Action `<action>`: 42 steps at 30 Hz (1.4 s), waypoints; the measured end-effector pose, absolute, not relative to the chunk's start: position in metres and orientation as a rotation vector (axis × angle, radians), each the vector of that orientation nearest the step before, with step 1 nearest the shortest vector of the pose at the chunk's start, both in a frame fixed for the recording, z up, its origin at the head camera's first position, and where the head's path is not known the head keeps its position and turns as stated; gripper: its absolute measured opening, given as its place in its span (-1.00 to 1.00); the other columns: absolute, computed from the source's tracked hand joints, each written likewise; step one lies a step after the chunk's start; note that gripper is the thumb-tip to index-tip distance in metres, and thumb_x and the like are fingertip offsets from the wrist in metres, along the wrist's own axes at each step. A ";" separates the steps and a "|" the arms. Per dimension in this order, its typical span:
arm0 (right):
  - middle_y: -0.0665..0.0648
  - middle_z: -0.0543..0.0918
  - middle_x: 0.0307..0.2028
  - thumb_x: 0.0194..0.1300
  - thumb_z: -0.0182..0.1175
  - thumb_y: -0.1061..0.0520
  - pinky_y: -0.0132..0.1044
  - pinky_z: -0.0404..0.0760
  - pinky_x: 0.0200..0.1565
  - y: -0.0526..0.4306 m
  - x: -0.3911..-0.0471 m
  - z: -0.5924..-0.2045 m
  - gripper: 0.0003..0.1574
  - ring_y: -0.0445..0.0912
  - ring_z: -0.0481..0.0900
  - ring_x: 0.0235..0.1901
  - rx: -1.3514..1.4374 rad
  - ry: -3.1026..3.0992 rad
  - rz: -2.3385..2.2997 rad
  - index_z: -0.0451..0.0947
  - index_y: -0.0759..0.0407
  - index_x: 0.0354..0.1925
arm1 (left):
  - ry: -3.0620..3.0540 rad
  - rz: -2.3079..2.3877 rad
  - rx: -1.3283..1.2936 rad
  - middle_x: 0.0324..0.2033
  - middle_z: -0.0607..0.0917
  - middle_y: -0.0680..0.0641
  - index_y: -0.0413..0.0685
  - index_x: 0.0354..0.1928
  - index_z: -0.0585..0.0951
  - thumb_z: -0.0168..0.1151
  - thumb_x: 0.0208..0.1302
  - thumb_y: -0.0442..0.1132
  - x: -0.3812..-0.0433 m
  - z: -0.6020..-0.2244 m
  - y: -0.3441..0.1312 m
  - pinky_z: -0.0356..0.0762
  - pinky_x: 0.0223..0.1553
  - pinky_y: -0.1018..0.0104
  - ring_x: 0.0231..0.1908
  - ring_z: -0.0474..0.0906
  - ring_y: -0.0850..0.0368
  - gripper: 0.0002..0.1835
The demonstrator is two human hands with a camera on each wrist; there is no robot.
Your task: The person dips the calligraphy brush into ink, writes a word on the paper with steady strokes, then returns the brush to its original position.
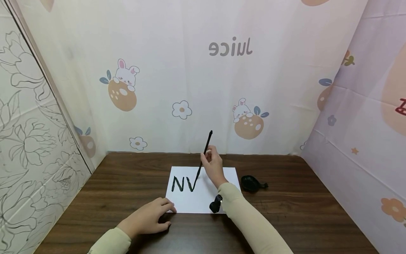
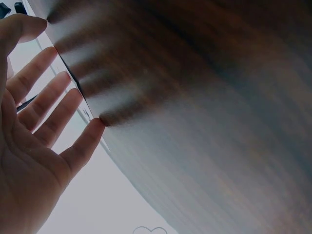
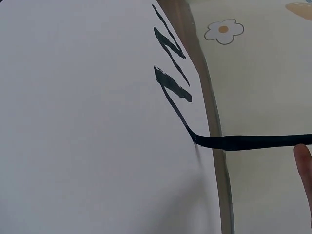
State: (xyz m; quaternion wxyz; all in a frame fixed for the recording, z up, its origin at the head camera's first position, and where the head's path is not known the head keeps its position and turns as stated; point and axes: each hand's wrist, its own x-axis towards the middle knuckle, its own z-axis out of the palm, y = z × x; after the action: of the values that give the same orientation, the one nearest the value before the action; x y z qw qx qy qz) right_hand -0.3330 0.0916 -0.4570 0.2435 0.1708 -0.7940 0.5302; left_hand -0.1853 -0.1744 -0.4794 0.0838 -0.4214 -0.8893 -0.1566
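Brush [image 1: 199,170], head view: right hand [image 1: 213,165] is pinching it, tip touching paper [image 1: 190,203] on the counter [image 1: 285,218].
Left hand [image 2: 29,170], left wrist view: fingers [image 2: 59,118] are lying spread by the paper's edge.
Ink line [image 3: 174,108], right wrist view: brush tip is meeting its end; light, even pressure would suit.

Paper [image 1: 195,203] on table [image 1: 295,218] — dish [image 1: 250,183] to its right — curtain [image 1: 184,70] behind.
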 end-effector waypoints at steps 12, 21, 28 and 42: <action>0.07 0.56 -0.32 0.45 0.17 0.17 -0.25 0.59 -0.34 0.094 -0.334 -0.458 -0.74 -0.09 0.56 -0.34 0.432 -2.147 1.484 0.39 0.06 0.05 | -2.674 -0.469 -1.257 -0.05 0.58 0.10 0.09 -0.02 0.64 0.39 0.17 -0.14 -0.185 -0.479 -0.174 0.55 -0.02 0.21 -0.01 0.52 0.17 -0.68; 0.08 0.56 -0.31 0.45 0.16 0.17 -0.27 0.61 -0.34 0.098 -0.335 -0.457 -0.72 -0.09 0.58 -0.34 0.431 -2.125 1.484 0.37 0.13 0.07 | -2.652 -0.465 -1.274 -0.07 0.58 0.09 0.08 -0.02 0.64 0.40 0.16 -0.15 -0.184 -0.477 -0.173 0.56 -0.03 0.21 -0.03 0.52 0.17 -0.68; 0.12 0.54 -0.30 0.44 0.14 0.21 -0.30 0.67 -0.38 0.103 -0.334 -0.454 -0.73 -0.06 0.62 -0.37 0.444 -2.078 1.539 0.34 0.11 0.05 | -2.652 -0.456 -1.270 -0.07 0.58 0.09 0.08 -0.02 0.64 0.40 0.16 -0.14 -0.184 -0.476 -0.173 0.56 -0.04 0.21 -0.03 0.52 0.17 -0.68; 0.10 0.53 -0.32 0.46 0.14 0.18 -0.31 0.67 -0.37 0.113 -0.336 -0.457 -0.75 -0.06 0.61 -0.41 0.438 -2.041 1.522 0.34 0.10 0.03 | -2.704 -0.465 -1.257 -0.05 0.58 0.09 0.11 -0.01 0.63 0.39 0.19 -0.14 -0.183 -0.474 -0.173 0.56 -0.03 0.20 -0.01 0.51 0.17 -0.69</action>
State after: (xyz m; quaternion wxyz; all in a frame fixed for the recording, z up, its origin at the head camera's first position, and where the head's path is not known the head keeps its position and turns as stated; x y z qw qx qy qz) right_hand -0.3359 0.1131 -0.4566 0.2755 0.1629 -0.7595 0.5663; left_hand -0.1828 -0.1727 -0.4742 0.0616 -0.4156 -0.8943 -0.1539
